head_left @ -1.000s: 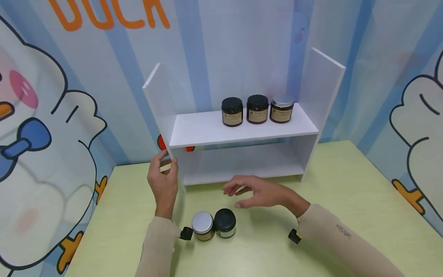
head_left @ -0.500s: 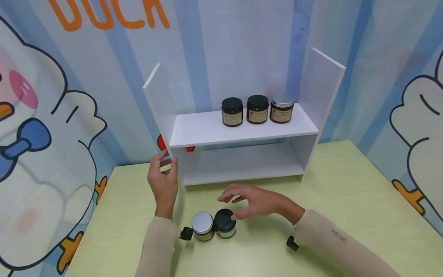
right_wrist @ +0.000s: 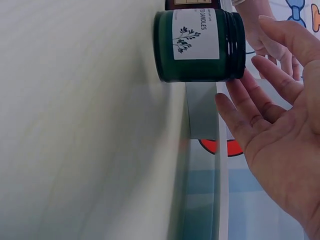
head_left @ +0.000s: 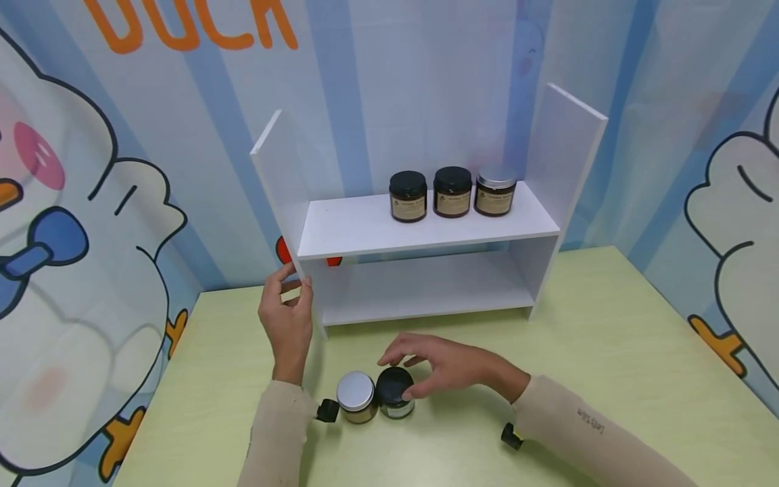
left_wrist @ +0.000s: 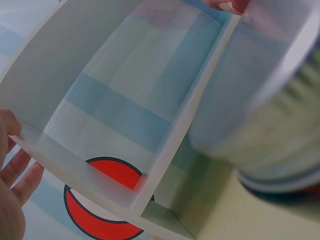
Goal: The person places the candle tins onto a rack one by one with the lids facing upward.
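Currently, the left hand (head_left: 286, 331) grips the left side panel (head_left: 287, 181) of a white shelf (head_left: 347, 230), its fingers bent round the outer face and the thumb at the front edge. The right hand (head_left: 456, 365) is loosely spread and not closed on anything: it arches around a black-lidded jar (head_left: 395, 393) on the counter (head_left: 633, 325), thumb over the near right part of the lid and the other fingers beyond its far side. Whether any fingertip actually touches the jar cannot be told.

That jar stands upright in front of the shelf, between the two forearms. From the right wrist, its body shows dark green, with a white label bearing a plant drawing and the word "CANDLES". Just beside it, toward the left forearm, stands a silver-lidded jar (head_left: 357, 399); the left wrist view catches a jar large and blurred, close to the camera.

Three dark jars with tan labels stand upright in a row on the upper board, right of its middle: the leftmost jar (head_left: 408, 196) and the middle jar (head_left: 453, 193) have black lids, the rightmost jar (head_left: 495, 192) a silver one. A small black block (head_left: 327, 410) sits at the left cuff and another (head_left: 512, 436) at the right. Behind everything hangs a blue-striped backdrop (head_left: 389, 101) with cartoon figures and orange letters (head_left: 225, 30).
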